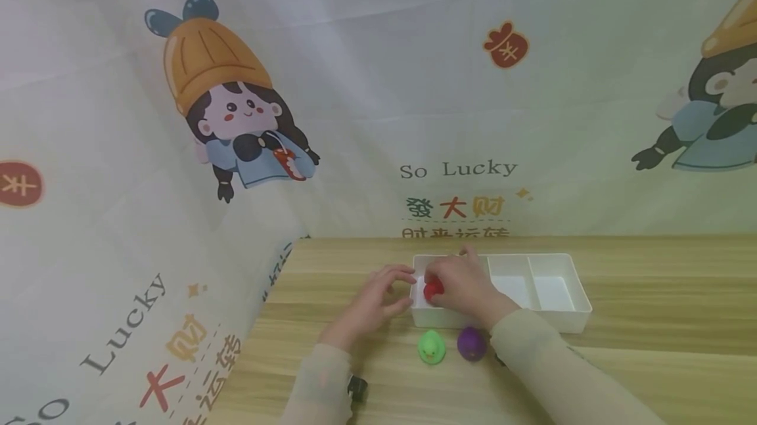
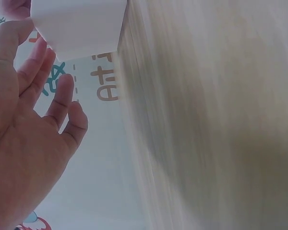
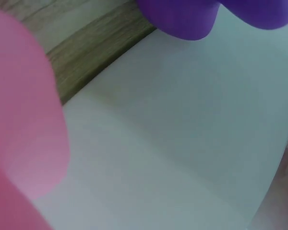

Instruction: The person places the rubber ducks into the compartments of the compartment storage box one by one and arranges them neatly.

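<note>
A long white divided box (image 1: 503, 321) stands on the table. My right hand (image 1: 464, 284) pinches a small red toy (image 1: 434, 290) over or inside its leftmost compartment; the fingers hide part of the toy. At the box's left end is my left hand (image 1: 378, 297), its fingers loosely bent. In the left wrist view the left thumb and fingertips lie at the edge of the box's end wall (image 2: 81, 28). In front of the box sit a green toy duck (image 1: 432, 347) and a purple rounded toy (image 1: 471, 344), probably another duck.
Close to the right wrist camera is a pink rounded thing (image 3: 29, 110), and the right forearm may hide it from the head view. A dark object (image 1: 357, 387) shows by the left sleeve. A printed cloth (image 1: 355, 83) hangs behind the wooden table (image 1: 662, 320).
</note>
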Demonstrator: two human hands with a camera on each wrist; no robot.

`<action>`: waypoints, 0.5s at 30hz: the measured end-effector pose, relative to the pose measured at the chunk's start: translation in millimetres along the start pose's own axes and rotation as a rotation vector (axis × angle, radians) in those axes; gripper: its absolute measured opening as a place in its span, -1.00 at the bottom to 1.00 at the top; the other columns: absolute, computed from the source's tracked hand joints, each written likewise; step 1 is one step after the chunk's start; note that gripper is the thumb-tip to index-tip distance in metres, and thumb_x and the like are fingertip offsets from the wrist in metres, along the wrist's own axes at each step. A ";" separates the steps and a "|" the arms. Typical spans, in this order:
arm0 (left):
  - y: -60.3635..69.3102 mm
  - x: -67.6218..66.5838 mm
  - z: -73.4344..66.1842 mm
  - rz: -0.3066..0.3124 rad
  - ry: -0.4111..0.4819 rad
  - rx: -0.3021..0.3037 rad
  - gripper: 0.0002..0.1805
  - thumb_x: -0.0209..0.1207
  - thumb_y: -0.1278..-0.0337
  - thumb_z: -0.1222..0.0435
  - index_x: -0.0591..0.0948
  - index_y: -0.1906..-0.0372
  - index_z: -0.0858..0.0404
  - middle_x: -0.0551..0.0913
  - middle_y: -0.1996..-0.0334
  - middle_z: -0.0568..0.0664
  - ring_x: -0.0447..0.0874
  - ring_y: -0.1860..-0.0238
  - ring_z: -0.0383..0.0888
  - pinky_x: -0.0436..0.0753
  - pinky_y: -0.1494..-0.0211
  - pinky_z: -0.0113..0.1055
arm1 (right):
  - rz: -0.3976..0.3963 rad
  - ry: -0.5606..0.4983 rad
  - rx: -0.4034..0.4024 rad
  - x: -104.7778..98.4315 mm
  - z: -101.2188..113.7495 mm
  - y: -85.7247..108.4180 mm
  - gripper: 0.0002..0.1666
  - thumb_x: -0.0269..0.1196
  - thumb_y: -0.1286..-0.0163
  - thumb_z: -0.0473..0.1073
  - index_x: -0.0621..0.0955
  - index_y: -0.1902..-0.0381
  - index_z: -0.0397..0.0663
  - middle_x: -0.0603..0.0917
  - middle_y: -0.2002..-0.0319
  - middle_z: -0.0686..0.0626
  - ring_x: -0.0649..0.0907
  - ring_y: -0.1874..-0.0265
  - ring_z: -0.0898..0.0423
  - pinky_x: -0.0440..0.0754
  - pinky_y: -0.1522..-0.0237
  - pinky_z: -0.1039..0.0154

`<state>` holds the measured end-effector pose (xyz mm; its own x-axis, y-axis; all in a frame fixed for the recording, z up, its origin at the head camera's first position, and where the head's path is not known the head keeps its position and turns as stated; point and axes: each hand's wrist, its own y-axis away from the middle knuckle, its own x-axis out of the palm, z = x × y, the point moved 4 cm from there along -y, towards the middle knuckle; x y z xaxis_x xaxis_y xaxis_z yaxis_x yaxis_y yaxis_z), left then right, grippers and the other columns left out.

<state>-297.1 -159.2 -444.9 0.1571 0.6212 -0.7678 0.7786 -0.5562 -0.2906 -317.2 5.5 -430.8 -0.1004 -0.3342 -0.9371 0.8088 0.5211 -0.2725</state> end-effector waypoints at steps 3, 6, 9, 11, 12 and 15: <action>-0.1 0.0 -0.2 0.003 -0.001 -0.006 -0.61 0.19 -0.02 0.21 0.45 0.00 0.13 0.30 -0.17 -0.09 0.26 -0.03 -0.15 0.41 0.05 -0.20 | 0.019 0.012 0.015 1.8 -0.6 -1.7 -0.67 0.43 0.19 0.00 0.62 0.38 0.21 0.60 0.43 0.25 0.52 0.37 0.24 -0.04 -0.08 -0.16; -0.3 0.8 0.6 0.010 -0.004 -0.019 -0.61 0.18 -0.02 0.19 0.44 -0.01 0.11 0.29 -0.18 -0.10 0.29 -0.03 -0.11 0.42 0.05 -0.19 | 0.031 0.012 0.031 3.2 -1.3 -2.6 -0.68 0.43 0.19 -0.01 0.61 0.39 0.22 0.60 0.46 0.25 0.50 0.39 0.25 -0.02 -0.07 -0.15; -0.1 1.3 0.7 0.013 -0.001 -0.027 -0.61 0.18 -0.02 0.17 0.44 -0.01 0.10 0.28 -0.18 -0.11 0.31 -0.02 -0.05 0.42 0.05 -0.19 | 0.037 0.010 0.042 3.4 -0.8 -2.6 -0.68 0.44 0.20 -0.02 0.61 0.40 0.22 0.59 0.47 0.26 0.49 0.40 0.25 0.00 -0.06 -0.13; 0.0 1.5 0.9 0.010 0.002 -0.024 -0.61 0.17 -0.03 0.17 0.44 -0.01 0.10 0.29 -0.18 -0.11 0.32 -0.01 -0.01 0.42 0.05 -0.20 | 0.041 0.013 0.043 2.8 0.3 -2.6 -0.68 0.44 0.21 -0.03 0.61 0.41 0.22 0.58 0.49 0.27 0.48 0.41 0.25 0.01 -0.05 -0.13; 0.1 1.6 0.9 0.008 0.006 -0.021 -0.61 0.17 -0.03 0.17 0.44 -0.01 0.11 0.29 -0.18 -0.11 0.32 -0.02 -0.01 0.42 0.05 -0.20 | 0.043 0.017 0.042 2.2 1.1 -2.7 -0.68 0.44 0.21 -0.04 0.61 0.41 0.21 0.58 0.49 0.27 0.48 0.41 0.25 0.02 -0.04 -0.13; 1.0 0.6 0.4 0.001 0.015 -0.019 -0.62 0.18 -0.02 0.21 0.44 0.00 0.12 0.29 -0.17 -0.10 0.31 -0.02 -0.05 0.41 0.05 -0.21 | 0.055 0.026 0.032 0.4 3.9 -3.7 -0.68 0.45 0.22 -0.05 0.61 0.41 0.20 0.58 0.49 0.26 0.49 0.42 0.23 0.04 -0.03 -0.12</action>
<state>-296.6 -159.6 -445.9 0.1667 0.6287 -0.7596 0.7900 -0.5461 -0.2786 -318.0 0.4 -429.3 -0.0700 -0.2856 -0.9558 0.8318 0.5121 -0.2139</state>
